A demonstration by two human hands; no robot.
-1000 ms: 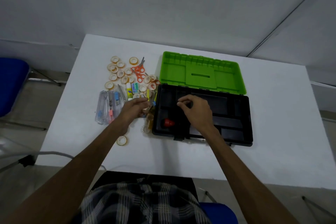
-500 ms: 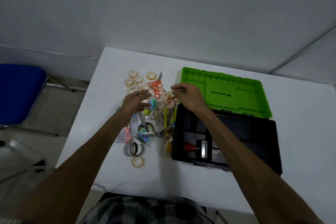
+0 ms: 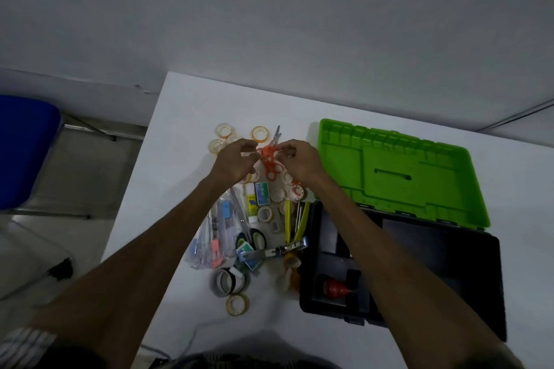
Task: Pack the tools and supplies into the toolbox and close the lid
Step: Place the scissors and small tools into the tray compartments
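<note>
Head view: toolbox (image 3: 449, 266) sits open on the worktop (image 3: 359, 335), green lid (image 3: 398, 171) folded back behind the black tray. Inside, only a red knob-like item (image 3: 335, 287) shows in the near-left compartment; other compartments look dark, contents hard to tell. Nearly all supplies are outside, piled just left of the toolbox: tape rolls (image 3: 260, 133), glue stick (image 3: 251, 202), clear pen packs (image 3: 215, 237), yellow tools (image 3: 287, 222), stapler (image 3: 269, 252), black tape (image 3: 229, 281).

Both hands are at the far end of the pile, left of the lid. Left hand (image 3: 232, 163) and right hand (image 3: 299, 163) have fingers curled in a pinch around the orange scissors (image 3: 269, 163); each grip looks closed on the handles, blade tip pointing away. Scissors seem lifted a bit off the pile, though I can't be sure.

Judgement: task barely begun, approx one item packed. Left to do: scissors into tray, then the rest of the pile, then swing lid down and latch
</note>
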